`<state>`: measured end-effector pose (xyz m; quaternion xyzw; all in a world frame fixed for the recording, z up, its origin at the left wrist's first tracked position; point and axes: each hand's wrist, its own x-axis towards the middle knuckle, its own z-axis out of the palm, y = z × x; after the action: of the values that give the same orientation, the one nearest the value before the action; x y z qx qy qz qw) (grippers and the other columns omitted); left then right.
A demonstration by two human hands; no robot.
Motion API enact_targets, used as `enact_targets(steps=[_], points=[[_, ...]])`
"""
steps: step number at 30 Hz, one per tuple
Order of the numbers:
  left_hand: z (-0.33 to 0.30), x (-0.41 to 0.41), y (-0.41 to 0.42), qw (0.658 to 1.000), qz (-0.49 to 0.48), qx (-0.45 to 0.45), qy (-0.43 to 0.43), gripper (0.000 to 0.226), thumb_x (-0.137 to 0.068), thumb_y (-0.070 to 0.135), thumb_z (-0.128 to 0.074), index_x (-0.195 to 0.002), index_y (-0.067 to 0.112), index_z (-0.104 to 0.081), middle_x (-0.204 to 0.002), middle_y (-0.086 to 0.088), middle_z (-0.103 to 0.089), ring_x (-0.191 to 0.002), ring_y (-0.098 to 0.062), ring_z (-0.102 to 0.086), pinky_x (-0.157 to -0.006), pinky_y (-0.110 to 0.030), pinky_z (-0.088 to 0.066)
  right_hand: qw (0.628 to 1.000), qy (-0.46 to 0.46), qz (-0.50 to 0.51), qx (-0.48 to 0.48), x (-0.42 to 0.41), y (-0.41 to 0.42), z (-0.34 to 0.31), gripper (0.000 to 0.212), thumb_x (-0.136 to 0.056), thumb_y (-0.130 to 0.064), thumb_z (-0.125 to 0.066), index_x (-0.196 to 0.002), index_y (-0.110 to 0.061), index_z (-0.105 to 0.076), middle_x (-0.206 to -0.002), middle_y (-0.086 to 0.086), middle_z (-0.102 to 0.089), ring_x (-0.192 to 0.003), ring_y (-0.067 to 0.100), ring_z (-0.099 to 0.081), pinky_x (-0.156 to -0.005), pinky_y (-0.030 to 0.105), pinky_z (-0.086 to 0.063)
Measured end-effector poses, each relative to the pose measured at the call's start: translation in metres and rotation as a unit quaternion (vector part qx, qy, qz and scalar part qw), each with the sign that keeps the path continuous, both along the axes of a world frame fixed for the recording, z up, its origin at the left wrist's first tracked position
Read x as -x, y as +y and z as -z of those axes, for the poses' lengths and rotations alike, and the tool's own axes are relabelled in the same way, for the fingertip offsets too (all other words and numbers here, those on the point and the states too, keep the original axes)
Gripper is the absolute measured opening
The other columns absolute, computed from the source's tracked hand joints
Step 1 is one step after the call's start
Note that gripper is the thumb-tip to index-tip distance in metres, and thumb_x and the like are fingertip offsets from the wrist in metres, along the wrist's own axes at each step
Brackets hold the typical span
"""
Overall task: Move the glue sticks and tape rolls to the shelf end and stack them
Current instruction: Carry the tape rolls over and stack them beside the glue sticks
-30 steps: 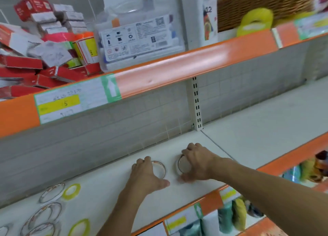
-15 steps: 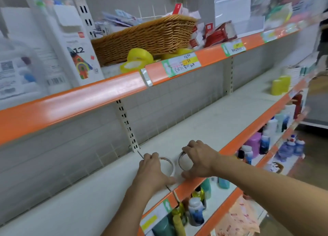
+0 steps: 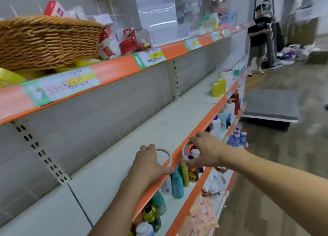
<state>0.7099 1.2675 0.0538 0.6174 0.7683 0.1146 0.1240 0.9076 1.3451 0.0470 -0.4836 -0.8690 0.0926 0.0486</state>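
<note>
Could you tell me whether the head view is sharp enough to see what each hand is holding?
Head view: both hands are fairly crisp, the left hand holding a clear tape roll and the right hand holding another tape roll; the upper shelf edge and far aisle smear with motion blur, and the wide lens bows the shelves.

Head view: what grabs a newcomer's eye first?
Two bare hands low in the middle, each gripping a clear tape roll: the left hand holds its tape roll at the shelf's orange front edge, the right hand carries its tape roll just past that edge. A big wicker basket fills the upper shelf's left.
</note>
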Motion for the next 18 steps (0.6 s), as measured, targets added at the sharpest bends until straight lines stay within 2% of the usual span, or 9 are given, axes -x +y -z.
enact_targets(steps=[4, 9, 12, 15, 18], points=[[0.003, -0.034, 0.045, 0.999, 0.050, 0.000, -0.003, 0.102, -0.066, 0.061, -0.078, -0.145, 0.017, -0.032, -0.137, -0.004, -0.038, -0.129, -0.021, -0.039, -0.100, -0.033, -0.042, 0.999, -0.001, 0.036, 0.014, -0.033, 0.024, 0.003, 0.083, -0.068, -0.074, -0.061, -0.131, -0.021, -0.053, -0.124, 0.006, -0.052, -0.113, 0.025, -0.047, -0.097, 0.041, -0.047], [0.009, -0.070, 0.105, 0.995, 0.103, 0.005, -0.003, 0.104, -0.064, 0.062, -0.079, -0.145, 0.015, -0.032, -0.136, -0.007, -0.039, -0.129, -0.023, -0.039, -0.102, -0.034, -0.041, 0.995, 0.008, 0.094, 0.022, -0.076, 0.063, 0.003, 0.081, -0.078, -0.061, -0.069, -0.141, -0.016, -0.045, -0.130, 0.006, -0.047, -0.120, 0.023, -0.045, -0.100, 0.037, -0.044], [0.006, -0.089, 0.145, 0.991, 0.132, 0.000, 0.006, 0.100, -0.066, 0.059, -0.079, -0.143, 0.015, -0.034, -0.137, -0.007, -0.040, -0.128, -0.024, -0.039, -0.100, -0.032, -0.040, 0.993, -0.001, 0.113, 0.023, -0.097, 0.091, 0.004, 0.079, -0.074, -0.066, -0.067, -0.134, -0.016, -0.050, -0.123, 0.005, -0.048, -0.116, 0.024, -0.045, -0.099, 0.039, -0.046], [-0.001, -0.112, 0.187, 0.986, 0.165, -0.018, 0.011, 0.094, -0.068, 0.058, -0.077, -0.141, 0.016, -0.036, -0.135, -0.007, -0.042, -0.126, -0.024, -0.040, -0.100, -0.033, -0.039, 0.990, -0.005, 0.140, 0.012, -0.116, 0.125, 0.002, 0.072, -0.066, -0.071, -0.065, -0.118, -0.021, -0.058, -0.113, 0.002, -0.050, -0.107, 0.024, -0.048, -0.093, 0.041, -0.049], [-0.003, -0.134, 0.225, 0.981, 0.191, -0.035, 0.016, 0.092, -0.068, 0.057, -0.077, -0.140, 0.015, -0.038, -0.133, -0.007, -0.043, -0.125, -0.024, -0.040, -0.101, -0.032, -0.038, 0.988, -0.004, 0.156, 0.008, -0.134, 0.157, 0.004, 0.080, -0.056, -0.079, -0.054, -0.113, -0.024, -0.059, -0.110, 0.000, -0.050, -0.102, 0.023, -0.049, -0.091, 0.040, -0.050]])
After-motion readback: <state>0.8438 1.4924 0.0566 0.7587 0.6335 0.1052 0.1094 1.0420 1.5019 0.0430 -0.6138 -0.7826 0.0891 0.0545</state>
